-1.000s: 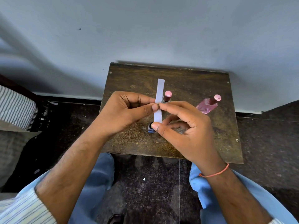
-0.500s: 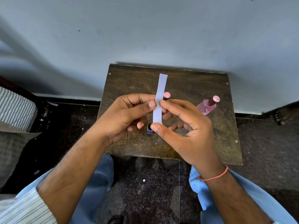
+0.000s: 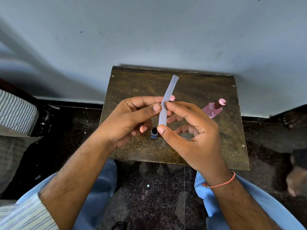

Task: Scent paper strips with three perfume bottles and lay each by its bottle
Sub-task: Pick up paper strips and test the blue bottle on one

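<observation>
A white paper strip [image 3: 167,98] stands above the small wooden table [image 3: 216,146], its top leaning right. My left hand [image 3: 129,120] pinches its middle between thumb and forefinger. My right hand [image 3: 191,135] holds the same strip, thumb at its bottom end and forefinger at its middle. Below the hands stands a small dark blue bottle [image 3: 154,132]. A bottle with a pink cap [image 3: 172,98] shows just behind the strip, mostly hidden. To the right stands a pink glass bottle [image 3: 213,109] with a pink cap.
The table stands against a pale blue wall [image 3: 149,30]. My knees in blue trousers [image 3: 99,188] sit below its front edge. Another person's bare feet [image 3: 295,180] are on the dark floor at the right. Striped fabric [image 3: 15,112] lies at the left.
The strip's top has tilted further to the right and the hands have risen slightly. A foot has come into view at the right edge.
</observation>
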